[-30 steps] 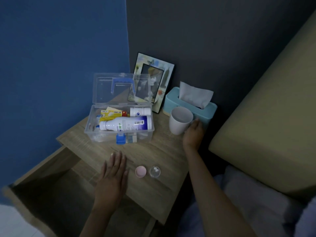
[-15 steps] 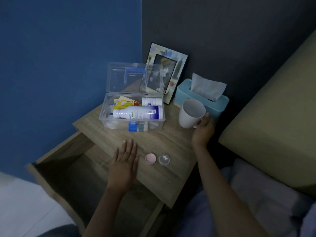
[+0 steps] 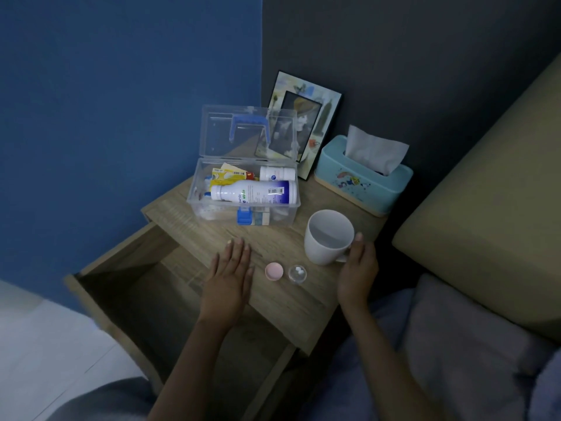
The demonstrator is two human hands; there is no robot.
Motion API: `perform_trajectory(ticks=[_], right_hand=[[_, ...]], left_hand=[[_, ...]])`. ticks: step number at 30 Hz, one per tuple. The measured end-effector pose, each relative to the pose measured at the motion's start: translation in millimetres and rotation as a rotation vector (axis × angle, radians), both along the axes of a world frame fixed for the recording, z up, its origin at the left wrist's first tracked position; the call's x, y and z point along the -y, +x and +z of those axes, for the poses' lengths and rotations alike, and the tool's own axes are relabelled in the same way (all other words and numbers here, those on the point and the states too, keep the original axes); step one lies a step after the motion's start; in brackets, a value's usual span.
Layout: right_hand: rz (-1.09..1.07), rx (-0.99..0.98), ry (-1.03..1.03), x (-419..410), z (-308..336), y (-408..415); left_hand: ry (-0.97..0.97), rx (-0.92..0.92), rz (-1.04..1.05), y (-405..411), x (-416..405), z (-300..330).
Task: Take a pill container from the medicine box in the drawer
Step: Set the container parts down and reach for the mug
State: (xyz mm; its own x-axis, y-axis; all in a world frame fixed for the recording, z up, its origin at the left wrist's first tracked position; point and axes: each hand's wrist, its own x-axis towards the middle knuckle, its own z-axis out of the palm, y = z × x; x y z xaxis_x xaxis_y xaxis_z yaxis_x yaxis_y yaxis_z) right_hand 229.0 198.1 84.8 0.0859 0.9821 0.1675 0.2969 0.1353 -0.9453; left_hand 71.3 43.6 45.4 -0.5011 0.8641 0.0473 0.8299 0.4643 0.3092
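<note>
Gripping mug (image 3: pixel 329 237) handle: right hand (image 3: pixel 357 270), fingers curled round it. Left hand (image 3: pixel 228 279) flat on nightstand (image 3: pixel 291 294), fingers together. Open pill container (image 3: pixel 297 273) beside pink cap (image 3: pixel 274 271), between hands. Medicine box (image 3: pixel 243 189) open, farther back; drawer (image 3: pixel 127 287) open, left.

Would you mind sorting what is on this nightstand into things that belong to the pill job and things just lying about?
Belong to the job:
medicine box, open
clear pill container, two pills inside
pink lid
open drawer
mug, held by the right hand

Just lying about:
picture frame
tissue box
</note>
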Motion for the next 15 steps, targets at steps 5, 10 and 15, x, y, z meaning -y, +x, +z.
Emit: perform_trajectory(ticks=[5, 10, 15], right_hand=[[0.02, -0.014, -0.028, -1, -1, 1], [0.02, -0.03, -0.046, -2, 2, 3], [0.023, -0.055, 0.027, -7, 28, 7]], left_hand=[[0.037, 0.015, 0.004, -1, -1, -2], [0.057, -0.004, -0.003, -1, -1, -3], [0.19, 0.15, 0.033, -2, -1, -2]])
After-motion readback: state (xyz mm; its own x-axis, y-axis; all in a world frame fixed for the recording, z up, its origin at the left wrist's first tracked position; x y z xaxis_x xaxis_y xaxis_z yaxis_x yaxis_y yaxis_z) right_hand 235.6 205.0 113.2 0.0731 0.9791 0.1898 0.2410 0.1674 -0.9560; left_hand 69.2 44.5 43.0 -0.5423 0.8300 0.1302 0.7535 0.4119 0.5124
